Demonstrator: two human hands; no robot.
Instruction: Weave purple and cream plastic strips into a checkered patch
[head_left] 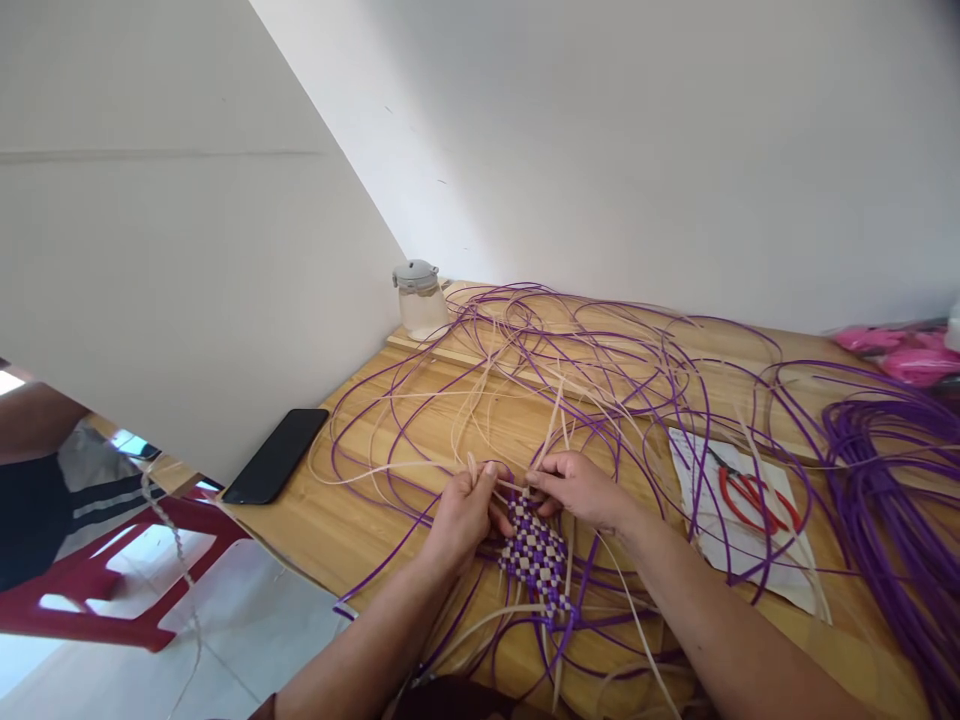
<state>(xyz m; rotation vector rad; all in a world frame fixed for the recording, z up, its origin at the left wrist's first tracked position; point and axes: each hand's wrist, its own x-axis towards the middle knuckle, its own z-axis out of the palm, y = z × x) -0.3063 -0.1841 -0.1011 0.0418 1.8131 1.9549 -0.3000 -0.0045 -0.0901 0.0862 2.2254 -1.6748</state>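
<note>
Woven piece point(534, 555): on the wooden table point(345, 530), just nearer than the fingertips; one knobbly, purple-and-cream checked patch looks done.
Left hand point(466, 505): thumb and fingers pinching a pale strand point(405, 465) by its far edge.
Right hand point(577, 490): fingertips pinching there too.
Loose strands point(517, 335): thin, springy, looping; much length seems unwoven.

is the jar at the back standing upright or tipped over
Upright: the jar stands on the wooden table with its grey lid on top.
</note>
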